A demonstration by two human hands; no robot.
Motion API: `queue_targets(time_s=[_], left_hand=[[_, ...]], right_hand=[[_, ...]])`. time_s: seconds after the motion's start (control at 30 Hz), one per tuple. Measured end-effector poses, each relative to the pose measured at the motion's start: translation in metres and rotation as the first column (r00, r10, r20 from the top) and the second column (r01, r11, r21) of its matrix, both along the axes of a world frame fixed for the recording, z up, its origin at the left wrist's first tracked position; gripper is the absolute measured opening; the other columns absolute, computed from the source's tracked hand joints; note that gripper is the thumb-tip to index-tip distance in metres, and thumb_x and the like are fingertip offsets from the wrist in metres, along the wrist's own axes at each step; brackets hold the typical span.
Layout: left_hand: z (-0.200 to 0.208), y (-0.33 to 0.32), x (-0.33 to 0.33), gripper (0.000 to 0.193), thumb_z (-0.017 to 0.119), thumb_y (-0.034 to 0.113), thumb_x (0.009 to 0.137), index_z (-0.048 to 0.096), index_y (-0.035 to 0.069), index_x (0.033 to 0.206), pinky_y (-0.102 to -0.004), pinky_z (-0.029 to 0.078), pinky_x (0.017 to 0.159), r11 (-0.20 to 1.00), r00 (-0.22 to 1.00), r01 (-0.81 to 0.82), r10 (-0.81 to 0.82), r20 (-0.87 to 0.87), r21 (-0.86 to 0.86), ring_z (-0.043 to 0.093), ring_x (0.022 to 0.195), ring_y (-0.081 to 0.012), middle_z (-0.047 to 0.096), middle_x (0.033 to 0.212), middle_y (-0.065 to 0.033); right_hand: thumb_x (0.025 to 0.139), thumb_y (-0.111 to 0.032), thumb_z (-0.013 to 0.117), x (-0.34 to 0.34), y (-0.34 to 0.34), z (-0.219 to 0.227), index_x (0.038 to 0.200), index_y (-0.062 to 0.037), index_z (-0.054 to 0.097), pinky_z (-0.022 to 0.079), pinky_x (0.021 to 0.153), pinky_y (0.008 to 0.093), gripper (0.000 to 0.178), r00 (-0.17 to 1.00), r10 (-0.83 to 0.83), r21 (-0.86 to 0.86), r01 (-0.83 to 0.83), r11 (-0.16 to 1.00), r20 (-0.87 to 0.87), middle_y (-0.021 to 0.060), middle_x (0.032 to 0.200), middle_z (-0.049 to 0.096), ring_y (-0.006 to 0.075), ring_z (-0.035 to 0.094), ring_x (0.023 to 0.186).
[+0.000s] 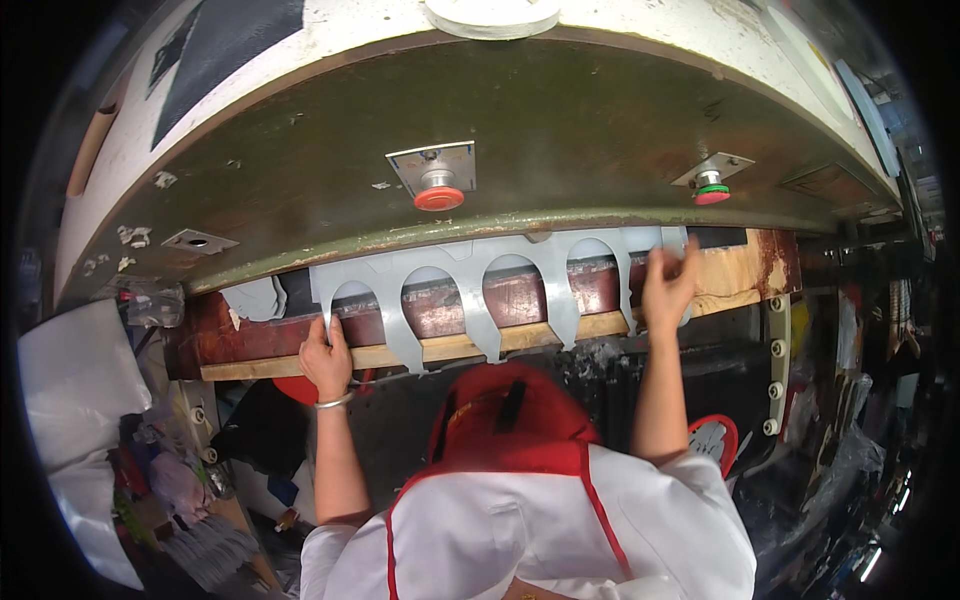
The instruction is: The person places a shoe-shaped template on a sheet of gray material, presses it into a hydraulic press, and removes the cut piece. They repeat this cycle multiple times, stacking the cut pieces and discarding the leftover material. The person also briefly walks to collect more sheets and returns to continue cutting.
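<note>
A thin grey sheet (pixel 482 312) with a row of arched cutouts lies across the front of the machine bed, its narrow strips hanging over the near wooden edge. At its left end, my left hand (pixel 326 360) pinches the outermost strip between thumb and fingers. My right hand (pixel 668 288) is raised at the sheet's right end, thumb and fingers apart and slightly blurred. Part of the sheet's right end is hidden behind that hand. Under the sheet runs a worn dark-red board (pixel 520 295) with a pale wood strip (pixel 535 338) along its front.
Above the bed hangs a broad green machine beam (pixel 560 120), carrying a red push button (pixel 438 198) and a green-and-pink button (pixel 712 192). Small grey cut pieces (pixel 255 298) lie at the bed's left. A red-rimmed container (pixel 732 435) sits low right; plastic sheeting (pixel 80 370) hangs left.
</note>
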State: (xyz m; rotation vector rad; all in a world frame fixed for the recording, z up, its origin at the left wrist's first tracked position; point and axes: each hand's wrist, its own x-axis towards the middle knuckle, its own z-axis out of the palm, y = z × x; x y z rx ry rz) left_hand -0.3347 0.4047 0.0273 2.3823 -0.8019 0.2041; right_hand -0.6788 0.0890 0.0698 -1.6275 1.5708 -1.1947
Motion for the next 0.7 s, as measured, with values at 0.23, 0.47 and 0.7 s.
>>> queue_targets(time_s=[0.23,0.47,0.7], left_hand=[[-0.011,0.010,0.001,0.028,0.051,0.025,0.097,0.059,0.005,0.079,-0.0389,0.044,0.055,0.993,0.951,-0.063,0.029,-0.306,-0.100,0.061,0.054,-0.0268,0.060,0.056,-0.0103],[0.005,0.058,-0.044,0.029,0.040,0.023,0.101,0.050,0.002,0.082,-0.0352,0.045,0.061,0.973,0.941,-0.031,-0.048,-0.334,-0.228,0.058,0.057,-0.0220,0.062,0.061,-0.0100],[0.011,0.112,-0.079,0.037,0.043,0.033,0.099,0.059,0.005,0.081,-0.0362,0.044,0.053,0.995,0.913,-0.015,0.052,-0.404,0.094,0.061,0.050,-0.0240,0.060,0.051,-0.0082]], right_hand=[[0.092,-0.028,0.060,-0.015,0.021,-0.038,0.064,0.0016,0.058,0.038,0.047,0.0309,0.041,0.945,0.304,0.284,-0.259,0.923,-0.125,0.0086,0.053,0.056,0.0135,0.051,0.049],[0.088,-0.012,0.066,-0.045,0.089,-0.008,0.077,0.0018,0.064,0.046,0.060,0.0282,0.017,0.974,0.194,0.056,-0.188,0.981,-0.120,0.0080,0.069,0.058,0.0121,0.058,0.067],[0.057,-0.024,0.086,0.042,0.130,-0.004,0.144,-0.0090,0.030,0.031,0.107,0.0531,0.104,0.624,0.637,-0.018,-0.721,0.693,-0.453,0.0328,0.138,0.033,0.0513,0.025,0.132]])
